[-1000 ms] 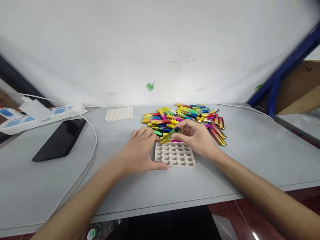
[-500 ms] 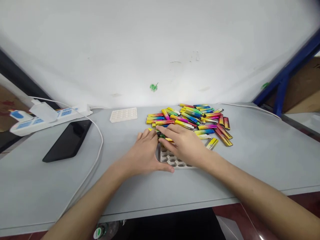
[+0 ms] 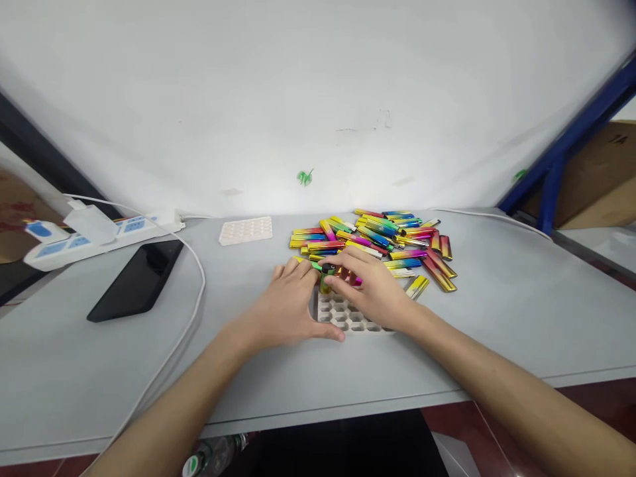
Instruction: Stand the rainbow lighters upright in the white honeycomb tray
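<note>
A pale tray [image 3: 354, 323] with rows of oval holes lies in front of me. My left hand [image 3: 291, 308] braces its left side, thumb stretched along the front edge and fingers bent, their tips hidden. My right hand [image 3: 372, 281] is over the tray, thumb and forefinger pinching an upright green-yellow flat tube [image 3: 326, 279] with a black end, at the tray's back left. More shiny tubes, partly red and magenta, show under the right hand. Behind both hands lies a loose pile of gradient-coloured flat tubes [image 3: 380, 232].
Another pale dimpled tray [image 3: 246, 230] lies near the wall. On the left are a black phone [image 3: 136, 281], a white power strip [image 3: 99, 242] and a white cable [image 3: 199, 298] crossing the table. A blue metal frame [image 3: 551, 192] stands at the right.
My right hand has lifted its fingers slightly, and the pinched tube and others beneath show more clearly. My left hand stays put on the tray. The view has shifted slightly.
</note>
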Motion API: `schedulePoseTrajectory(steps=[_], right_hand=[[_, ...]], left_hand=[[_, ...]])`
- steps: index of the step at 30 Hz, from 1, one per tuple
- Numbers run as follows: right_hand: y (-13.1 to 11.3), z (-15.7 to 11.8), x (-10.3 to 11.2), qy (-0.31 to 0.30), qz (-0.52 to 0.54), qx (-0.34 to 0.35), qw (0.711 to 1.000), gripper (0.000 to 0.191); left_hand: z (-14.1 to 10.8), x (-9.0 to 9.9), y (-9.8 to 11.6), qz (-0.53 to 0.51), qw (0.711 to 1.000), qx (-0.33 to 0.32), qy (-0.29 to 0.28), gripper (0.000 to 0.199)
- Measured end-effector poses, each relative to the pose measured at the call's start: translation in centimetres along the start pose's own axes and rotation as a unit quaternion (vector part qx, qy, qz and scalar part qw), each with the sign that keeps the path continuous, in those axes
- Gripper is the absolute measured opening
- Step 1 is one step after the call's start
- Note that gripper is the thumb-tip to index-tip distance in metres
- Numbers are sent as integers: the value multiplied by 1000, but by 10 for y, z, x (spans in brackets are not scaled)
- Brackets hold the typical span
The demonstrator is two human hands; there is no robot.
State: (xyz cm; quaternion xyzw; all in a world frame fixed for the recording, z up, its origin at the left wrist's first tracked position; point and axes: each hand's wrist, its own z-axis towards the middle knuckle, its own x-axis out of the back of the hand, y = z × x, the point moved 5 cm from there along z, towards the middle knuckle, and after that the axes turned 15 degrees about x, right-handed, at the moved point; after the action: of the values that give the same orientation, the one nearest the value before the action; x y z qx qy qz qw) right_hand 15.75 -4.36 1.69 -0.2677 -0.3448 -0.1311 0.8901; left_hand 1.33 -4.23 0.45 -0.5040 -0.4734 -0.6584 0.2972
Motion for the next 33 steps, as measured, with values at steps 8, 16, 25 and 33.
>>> schedulePoseTrajectory(steps=[8,16,25,33], right_hand=[[0,-1,3,-11,-11,-18,1000,35],[13,-10,37,41,-87,-22,995,18],[37,-81,95,-22,-311,-44,949,20],[26,-111,83,-187,-313,24,931,31]], left_hand=[[0,1,1,11,1000,6,-13,69],[-1,5,-2,25,1000,1,-10,74],[0,2,-4,21,999,11,30,35],[5,0,-7,17,999,7,43,27]])
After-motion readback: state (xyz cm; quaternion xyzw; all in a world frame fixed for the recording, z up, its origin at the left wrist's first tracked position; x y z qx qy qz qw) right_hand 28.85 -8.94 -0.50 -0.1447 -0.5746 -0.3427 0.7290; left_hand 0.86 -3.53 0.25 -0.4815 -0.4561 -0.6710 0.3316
